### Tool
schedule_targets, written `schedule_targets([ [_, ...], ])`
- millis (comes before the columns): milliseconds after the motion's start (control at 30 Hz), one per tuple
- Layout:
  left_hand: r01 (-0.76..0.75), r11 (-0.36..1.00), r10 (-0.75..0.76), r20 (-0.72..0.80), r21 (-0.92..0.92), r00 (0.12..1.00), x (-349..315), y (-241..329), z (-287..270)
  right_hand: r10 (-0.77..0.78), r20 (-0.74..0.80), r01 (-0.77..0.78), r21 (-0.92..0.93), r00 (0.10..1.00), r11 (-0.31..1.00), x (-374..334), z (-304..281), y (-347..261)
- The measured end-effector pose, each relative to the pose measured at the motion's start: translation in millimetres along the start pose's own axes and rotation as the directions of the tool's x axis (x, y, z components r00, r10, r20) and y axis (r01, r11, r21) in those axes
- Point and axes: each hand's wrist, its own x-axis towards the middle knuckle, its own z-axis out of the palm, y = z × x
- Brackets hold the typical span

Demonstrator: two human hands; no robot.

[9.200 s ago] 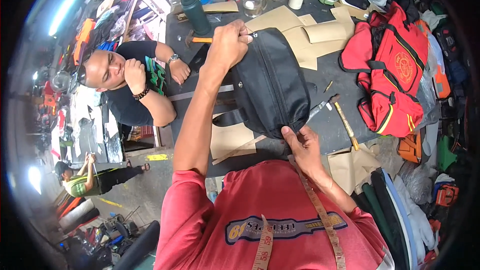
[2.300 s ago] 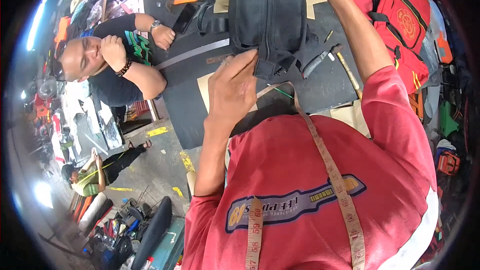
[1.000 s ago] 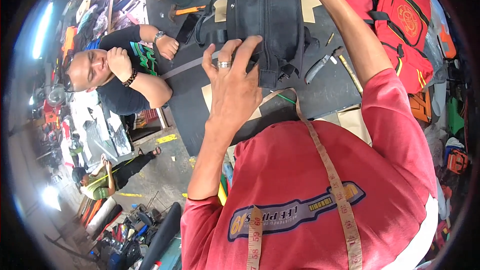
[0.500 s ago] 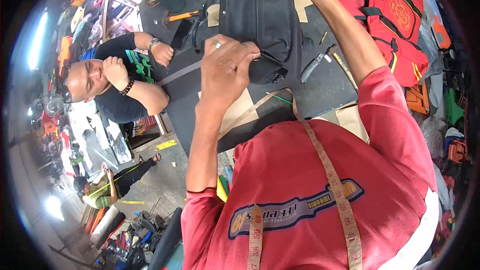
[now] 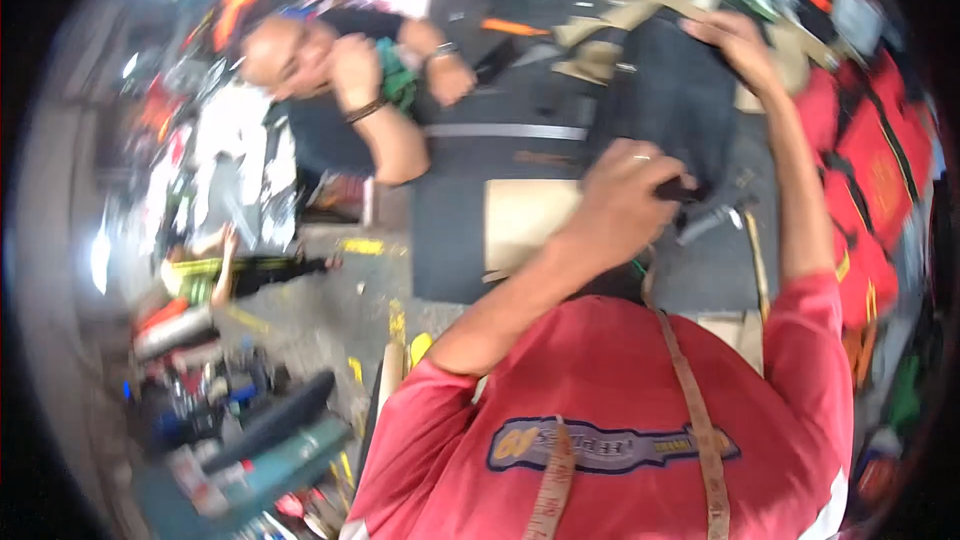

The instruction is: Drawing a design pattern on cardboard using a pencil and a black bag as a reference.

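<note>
Dark tabletop (image 5: 445, 250) lies blurred beneath a black bag (image 5: 665, 90) that stretches between the right hand (image 5: 735, 40), loosely gripping its far end, and the nearer left hand (image 5: 622, 192), splayed a second ago but now curled around a small dark piece (image 5: 674, 189), so both ends appear steadied.

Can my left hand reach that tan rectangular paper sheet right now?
Probably yes: the tan rectangular paper sheet lies left of the left hand, mostly uncovered. That hand's grip seems busy at the near end of the black fabric bag, though, so it may need to let go first.
</note>
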Motion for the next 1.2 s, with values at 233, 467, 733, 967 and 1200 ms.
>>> schedule_targets([
  [233, -0.117, 0.975, 0.093, 0.129, 0.190, 0.987, 5.5, 9.0, -1.4, -0.052, 0.045, 0.045, 0.133, 0.998, 0.990, 2.0, -9.6, 26.4],
  [467, -0.200, 0.929, 0.145, 0.193, 0.310, 0.970, -3.0, 6.3, 1.4, 0.023, 0.023, -0.027, 0.186, 0.999, 0.982, -7.7, 5.7, 7.8],
  [733, 0.029, 0.999, -0.036, 0.291, 0.029, 0.956, 8.8, 3.3, -8.7, 0.015, 0.035, -0.017, 0.053, 0.999, 0.998, -5.0, -15.2, 33.6],
  [967, -0.080, 0.994, 0.062, 0.229, 0.073, 0.971, 21.3, -6.6, -2.3, 0.090, -0.003, -0.089, 0.109, 0.996, 0.990, 5.0, 2.5, 20.0],
  [1200, -0.027, 0.999, 0.034, 0.282, -0.027, 0.959, 14.9, 17.7, 1.3, 0.005, -0.060, 0.006, 0.179, 0.998, 0.984, -23.2, -2.7, 20.3],
])
